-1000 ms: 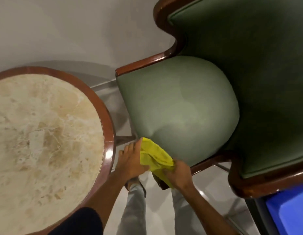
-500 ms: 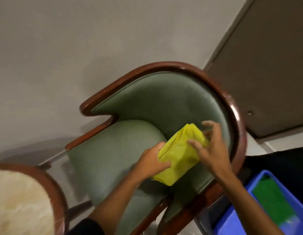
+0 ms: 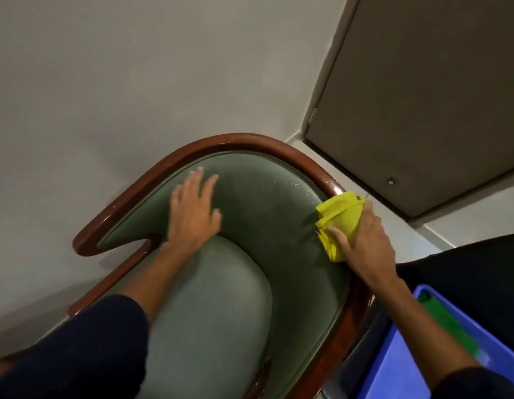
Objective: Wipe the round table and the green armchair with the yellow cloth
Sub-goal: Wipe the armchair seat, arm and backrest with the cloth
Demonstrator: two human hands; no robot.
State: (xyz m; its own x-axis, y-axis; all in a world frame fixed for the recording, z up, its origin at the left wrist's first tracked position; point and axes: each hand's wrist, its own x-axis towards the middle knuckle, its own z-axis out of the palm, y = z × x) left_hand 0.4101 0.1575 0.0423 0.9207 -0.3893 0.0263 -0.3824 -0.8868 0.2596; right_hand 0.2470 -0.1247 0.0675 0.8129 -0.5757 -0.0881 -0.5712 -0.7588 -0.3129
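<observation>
The green armchair (image 3: 267, 214) with a glossy brown wooden frame fills the middle of the view. My right hand (image 3: 365, 243) presses the bunched yellow cloth (image 3: 340, 218) against the right inner side of the backrest, just below the wooden rim. My left hand (image 3: 194, 208) lies flat with spread fingers on the left inner backrest, above the seat cushion (image 3: 209, 312), and holds nothing. The round table is out of view.
A blue plastic bin (image 3: 400, 367) with something green inside stands at the lower right, beside the chair. A grey wall is behind the chair, and a brown door panel (image 3: 423, 96) is at the upper right. A dark object sits right of the chair.
Both hands held the cloth over the seat half a second ago. Now my left hand has let go and rests on the backrest, while my right hand moved the cloth right to the rim.
</observation>
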